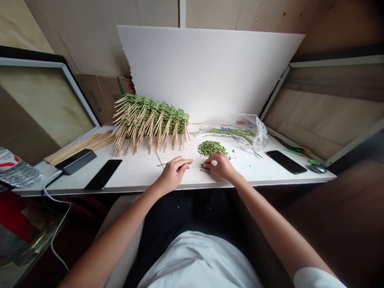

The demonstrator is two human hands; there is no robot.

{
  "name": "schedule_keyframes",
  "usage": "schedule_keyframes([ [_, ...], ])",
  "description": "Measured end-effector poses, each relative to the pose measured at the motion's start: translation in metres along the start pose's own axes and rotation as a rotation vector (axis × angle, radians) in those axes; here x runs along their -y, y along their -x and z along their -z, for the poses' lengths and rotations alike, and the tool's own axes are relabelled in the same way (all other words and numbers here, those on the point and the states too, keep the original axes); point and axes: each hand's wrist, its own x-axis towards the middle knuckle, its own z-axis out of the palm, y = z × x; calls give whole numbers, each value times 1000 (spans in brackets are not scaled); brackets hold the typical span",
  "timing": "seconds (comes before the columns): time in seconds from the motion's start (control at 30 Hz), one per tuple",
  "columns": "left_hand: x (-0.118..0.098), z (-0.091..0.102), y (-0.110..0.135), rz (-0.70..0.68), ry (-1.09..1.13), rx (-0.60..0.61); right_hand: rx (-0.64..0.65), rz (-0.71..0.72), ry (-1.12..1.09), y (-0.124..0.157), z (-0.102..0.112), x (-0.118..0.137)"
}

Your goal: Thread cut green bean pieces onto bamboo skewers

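Observation:
My left hand (173, 173) is closed, thumb and forefinger pinched at a short cut green bean piece (189, 163). Just left of it lie a thin bamboo skewer (160, 159) and a green sliver, partly behind the hand; I cannot tell whether the palm touches them. My right hand (221, 166) has its fingertips pinched together low over the table, at a bean piece (205, 171) mostly beneath them. Directly behind that hand sits a pile of cut green bean pieces (209, 147). Beyond the left hand are stacked skewers threaded with green bean pieces (159, 114).
Bare skewers (85, 146), a dark power bank (76, 161) and a phone (103, 174) lie left. A clear plastic bag (260, 136) with long beans is at back right, near another phone (286, 161) and a mouse (318, 168). A white foam board (210, 72) stands behind.

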Motion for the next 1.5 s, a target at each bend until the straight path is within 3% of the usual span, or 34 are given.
schedule_keyframes([
  [0.1, 3, -1, 0, 49, 55, -11, 4, -27, -27, -1, 3, 11],
  [0.2, 4, -2, 1, 70, 76, -33, -10, -75, -174, -1, 9, 41],
  [0.3, 2, -2, 2, 35, 73, -29, 5, 15, -299, 1, 14, 76],
  [0.4, -1, -3, 2, 17, 68, -28, -46, 41, -292, 2, 13, 96],
  [0.57, 0, -2, 1, 18, -33, -76, -138, -8, -340, 2, 13, 89],
  [0.73, 1, -1, 1, -52, -82, -117, -151, -24, -329, 1, 12, 81],
  [0.93, -1, -5, 3, -47, -81, -100, -148, 111, -404, 2, 6, 89],
  [1.07, -3, -3, 2, 28, -3, -58, -204, 170, -354, 3, 6, 93],
  [1.2, -8, -3, 2, 121, 114, -11, -166, 179, -341, 6, 3, 96],
  [1.4, -10, -4, 2, 94, 368, 87, -95, 154, -582, 8, -1, 102],
  [1.5, -8, -2, 2, 105, 363, 101, -147, 96, -561, 3, 4, 89],
])
